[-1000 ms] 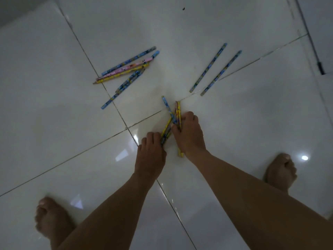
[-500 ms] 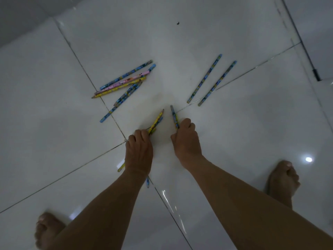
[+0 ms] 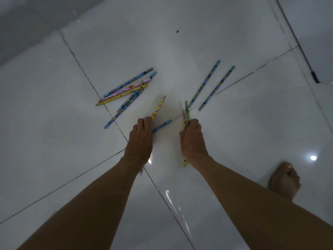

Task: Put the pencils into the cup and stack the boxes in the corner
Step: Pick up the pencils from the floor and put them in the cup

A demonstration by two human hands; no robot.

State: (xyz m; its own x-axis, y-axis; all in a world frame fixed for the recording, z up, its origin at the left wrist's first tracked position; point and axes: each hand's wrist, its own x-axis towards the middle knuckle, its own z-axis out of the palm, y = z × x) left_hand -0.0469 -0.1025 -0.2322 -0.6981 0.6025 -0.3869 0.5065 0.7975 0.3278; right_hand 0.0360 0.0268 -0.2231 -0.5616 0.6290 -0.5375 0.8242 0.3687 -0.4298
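Left hand (image 3: 140, 139): curled round a yellow pencil (image 3: 158, 108). Right hand (image 3: 193, 139): fist round a small bunch (image 3: 186, 114), likely gathered for one trip to the unseen cup. Floor (image 3: 252, 141): loose pencils (image 3: 126, 89) lie uncollected.

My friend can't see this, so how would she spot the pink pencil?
On the white tile floor, look beyond the left hand to the loose pile of pencils lying across a grout line. The pink pencil lies among them, the only pink one between blue and yellow neighbours.
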